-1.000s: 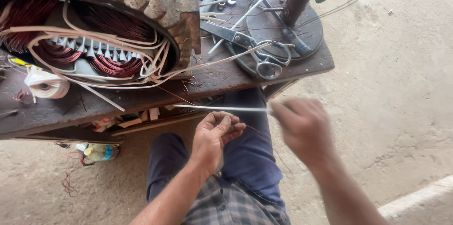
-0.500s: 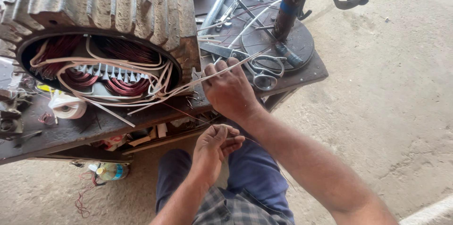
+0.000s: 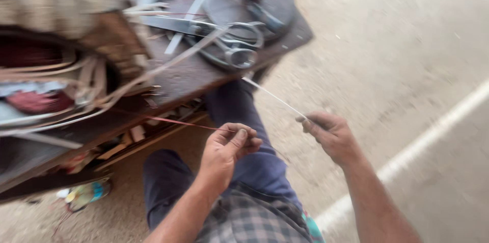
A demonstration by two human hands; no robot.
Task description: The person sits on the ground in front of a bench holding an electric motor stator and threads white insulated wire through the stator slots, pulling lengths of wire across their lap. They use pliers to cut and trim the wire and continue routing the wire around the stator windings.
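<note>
Right hand (image 3: 331, 133) pinches white strip (image 3: 275, 98); left hand (image 3: 226, 149) pinches thin red wire (image 3: 178, 122); scissors (image 3: 237, 47) on bench (image 3: 188, 77).

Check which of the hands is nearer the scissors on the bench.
Right. The right hand sits below and right of the scissors, pinching a white strip; the left hand is lower, over the lap.

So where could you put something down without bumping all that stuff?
The bare concrete floor right of the workbench is open, past the right hand. The bench is crowded: scissors and metal tools on top, the motor winding on the left. The left hand pinches a thin red wire.
</note>
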